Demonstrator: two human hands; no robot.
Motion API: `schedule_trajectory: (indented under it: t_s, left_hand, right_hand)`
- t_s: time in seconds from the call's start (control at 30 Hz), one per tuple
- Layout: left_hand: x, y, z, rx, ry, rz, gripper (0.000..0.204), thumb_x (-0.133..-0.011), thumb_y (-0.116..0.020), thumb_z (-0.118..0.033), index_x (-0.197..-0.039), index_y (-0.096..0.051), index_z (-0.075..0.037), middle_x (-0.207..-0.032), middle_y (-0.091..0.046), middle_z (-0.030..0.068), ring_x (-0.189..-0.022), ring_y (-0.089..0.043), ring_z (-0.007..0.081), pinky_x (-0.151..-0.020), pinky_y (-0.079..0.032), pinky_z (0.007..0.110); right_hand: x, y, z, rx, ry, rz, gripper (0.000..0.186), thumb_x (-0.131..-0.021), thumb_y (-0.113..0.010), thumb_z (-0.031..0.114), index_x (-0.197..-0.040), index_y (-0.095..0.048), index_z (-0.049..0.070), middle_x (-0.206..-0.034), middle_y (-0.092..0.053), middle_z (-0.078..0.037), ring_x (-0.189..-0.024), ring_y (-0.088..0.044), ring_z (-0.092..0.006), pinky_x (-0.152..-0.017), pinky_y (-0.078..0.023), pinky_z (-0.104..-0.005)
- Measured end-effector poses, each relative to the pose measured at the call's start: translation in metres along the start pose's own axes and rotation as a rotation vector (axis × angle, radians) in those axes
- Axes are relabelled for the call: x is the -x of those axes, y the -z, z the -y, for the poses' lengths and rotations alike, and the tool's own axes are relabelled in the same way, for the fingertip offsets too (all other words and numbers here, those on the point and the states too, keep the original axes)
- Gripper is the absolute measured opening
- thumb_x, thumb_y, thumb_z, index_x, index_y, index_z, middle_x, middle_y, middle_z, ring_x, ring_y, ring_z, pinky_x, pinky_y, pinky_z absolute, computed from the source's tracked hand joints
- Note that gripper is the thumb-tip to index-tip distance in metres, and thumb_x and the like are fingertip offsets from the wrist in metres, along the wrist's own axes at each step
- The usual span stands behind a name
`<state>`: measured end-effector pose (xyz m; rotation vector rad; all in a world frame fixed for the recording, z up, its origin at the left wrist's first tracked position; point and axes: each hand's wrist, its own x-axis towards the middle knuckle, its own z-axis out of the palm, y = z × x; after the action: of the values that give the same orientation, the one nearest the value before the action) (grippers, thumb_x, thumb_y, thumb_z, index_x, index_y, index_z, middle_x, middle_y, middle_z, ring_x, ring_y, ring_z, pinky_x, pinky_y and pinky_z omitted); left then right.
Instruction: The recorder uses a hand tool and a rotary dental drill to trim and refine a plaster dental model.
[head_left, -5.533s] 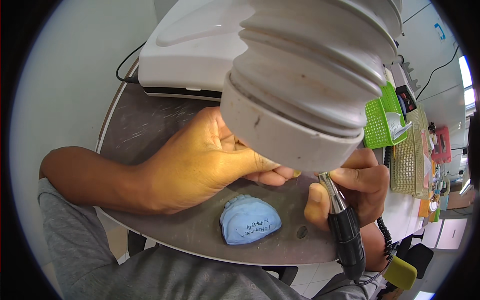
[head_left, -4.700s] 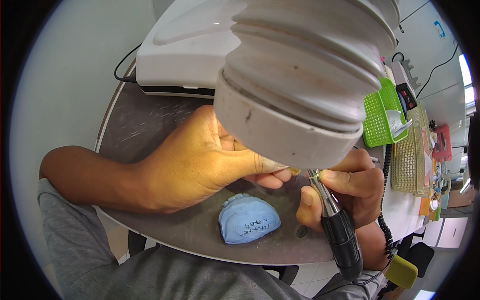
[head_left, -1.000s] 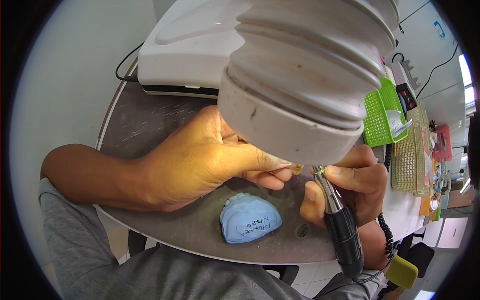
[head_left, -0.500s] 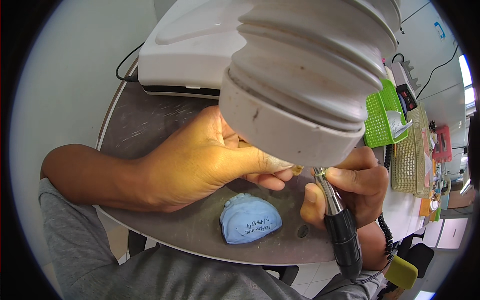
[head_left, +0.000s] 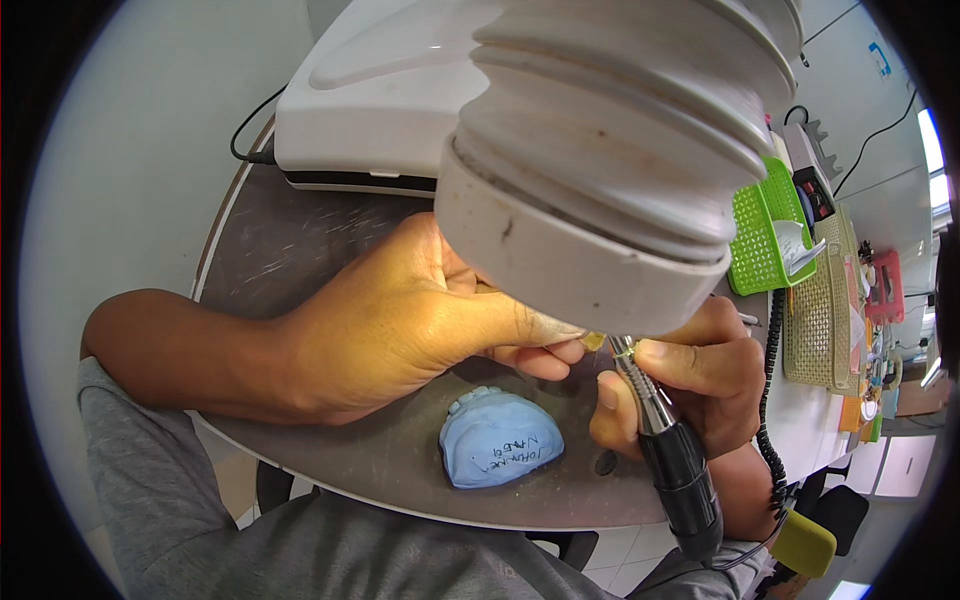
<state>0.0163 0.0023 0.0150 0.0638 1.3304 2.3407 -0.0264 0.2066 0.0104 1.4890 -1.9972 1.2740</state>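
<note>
My left hand (head_left: 430, 320) is closed in a pinch, with a small yellowish piece (head_left: 593, 341) showing at the thumb tip; its kind I cannot make out. My right hand (head_left: 690, 380) grips a rotary handpiece (head_left: 672, 455) with a black body and a silver front, held slantwise. Its tip points up at the yellowish piece, partly behind the rim of the white suction hose (head_left: 590, 265); whether they touch I cannot tell. Below the left hand, a blue dental cast (head_left: 498, 440) with handwriting on its base lies on the dark tabletop (head_left: 300, 235).
The wide ribbed hose hangs over both hands and hides the fingertips in part. A white machine (head_left: 375, 110) stands at the back left. On the right are a green basket (head_left: 752, 240), a beige woven basket (head_left: 815, 330) and a coiled black cord (head_left: 770, 400).
My right hand has shifted a little to the left with the handpiece, bringing its tip closer to the yellowish piece. The left hand and the cast stay practically in place.
</note>
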Motion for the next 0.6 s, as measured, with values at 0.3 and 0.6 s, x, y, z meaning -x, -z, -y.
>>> schedule_trajectory:
  t_s: [0.3,0.6]
  left_hand:
    - [-0.0020,-0.0002,-0.0004,-0.029,0.032,-0.026,0.025,-0.087,-0.061,-0.010,-0.108,-0.057,0.001,-0.095,-0.061,0.0069,-0.087,-0.060,0.0107,-0.076,-0.054,0.023]
    - [-0.0004,-0.0014,-0.0006,-0.035,-0.013,-0.029,0.025,-0.088,-0.060,-0.012,-0.109,-0.057,0.002,-0.096,-0.061,0.0075,-0.087,-0.061,0.0115,-0.077,-0.054,0.024]
  right_hand:
    - [0.0011,0.0017,-0.0004,-0.009,-0.068,0.078,0.034,-0.076,-0.069,0.004,-0.101,-0.046,0.004,-0.084,-0.051,-0.010,-0.076,-0.053,-0.0165,-0.070,-0.044,-0.0289]
    - [-0.0018,0.0019,-0.0023,-0.002,-0.038,-0.002,0.038,-0.069,-0.079,0.004,-0.094,-0.052,-0.002,-0.080,-0.061,-0.016,-0.087,-0.067,-0.0370,-0.065,-0.058,-0.0339]
